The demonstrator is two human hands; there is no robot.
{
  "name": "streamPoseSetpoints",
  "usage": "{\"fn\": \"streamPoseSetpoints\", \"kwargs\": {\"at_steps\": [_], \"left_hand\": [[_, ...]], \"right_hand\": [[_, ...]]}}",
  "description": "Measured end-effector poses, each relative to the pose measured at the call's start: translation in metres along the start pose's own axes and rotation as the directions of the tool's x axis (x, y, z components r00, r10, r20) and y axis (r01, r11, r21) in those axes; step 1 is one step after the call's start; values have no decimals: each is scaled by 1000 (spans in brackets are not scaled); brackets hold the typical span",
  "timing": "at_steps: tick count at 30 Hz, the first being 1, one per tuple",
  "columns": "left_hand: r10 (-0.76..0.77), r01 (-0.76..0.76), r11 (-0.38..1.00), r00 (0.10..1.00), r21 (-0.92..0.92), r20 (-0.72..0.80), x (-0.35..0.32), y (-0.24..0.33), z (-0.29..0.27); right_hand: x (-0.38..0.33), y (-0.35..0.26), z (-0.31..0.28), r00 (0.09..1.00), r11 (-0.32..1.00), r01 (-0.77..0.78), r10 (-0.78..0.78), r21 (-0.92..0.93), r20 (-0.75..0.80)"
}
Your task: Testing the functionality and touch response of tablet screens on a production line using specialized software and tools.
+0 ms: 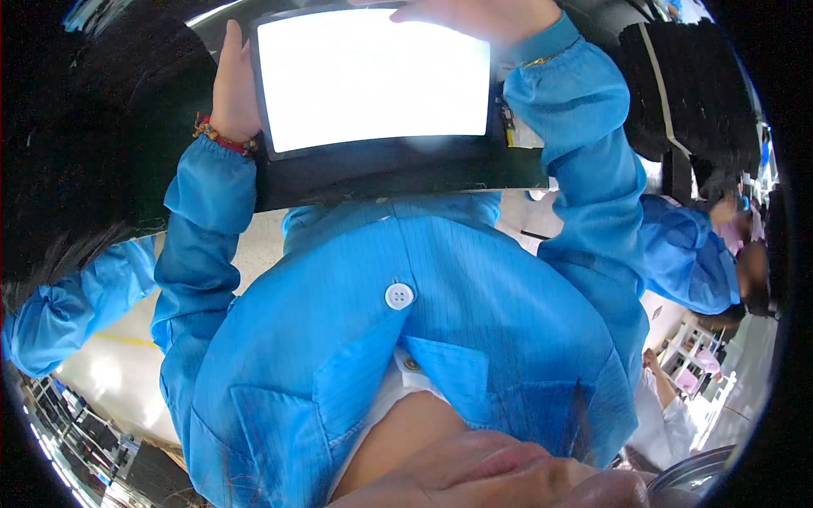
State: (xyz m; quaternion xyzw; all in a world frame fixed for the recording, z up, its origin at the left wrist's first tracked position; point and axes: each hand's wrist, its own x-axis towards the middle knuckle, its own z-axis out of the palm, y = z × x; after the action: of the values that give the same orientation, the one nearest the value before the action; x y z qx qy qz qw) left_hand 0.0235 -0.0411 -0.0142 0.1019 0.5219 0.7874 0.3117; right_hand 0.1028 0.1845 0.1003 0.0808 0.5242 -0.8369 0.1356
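Note:
A glowing white rectangular panel (373,80) with a thin dark frame lies on a dark work surface (398,173) at the top of the head view. My left hand (235,93) is upright along the panel's left edge, open, its visible fingers stretched out and close against the frame. Over the panel's upper right corner reaches my right hand (483,19), its visible fingers stretched to the left. It looks open, though glare and the picture's top edge hide part of it. Nothing shows in either hand.
Beside the panel's right edge lies a small yellow and white item (518,131). Another person's blue sleeve (93,284) is at the left. At the right sits a person in blue (686,254). White shelving (711,364) stands behind.

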Motion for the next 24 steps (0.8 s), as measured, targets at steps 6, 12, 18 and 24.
{"fn": "streamPoseSetpoints", "kwargs": {"at_steps": [6, 12, 18, 24], "left_hand": [[-18, 18, 1000, 1000, -25, 0, 5, -1, -3], [20, -14, 998, 996, 69, -87, -1, -1, 1], [-85, 72, 994, 979, -79, -187, -12, 14, 18], [44, -35, 993, 996, 111, -76, 6, -3, -28]], "right_hand": [[-30, -18, -12, 994, 863, -41, -16, -503, -109], [-42, -6, -5, 948, 94, 58, -318, -994, 26], [-72, 81, 22, 705, -487, 165, -550, -858, 448], [-87, 99, 22, 797, -596, 136, -409, -791, 445]]}}
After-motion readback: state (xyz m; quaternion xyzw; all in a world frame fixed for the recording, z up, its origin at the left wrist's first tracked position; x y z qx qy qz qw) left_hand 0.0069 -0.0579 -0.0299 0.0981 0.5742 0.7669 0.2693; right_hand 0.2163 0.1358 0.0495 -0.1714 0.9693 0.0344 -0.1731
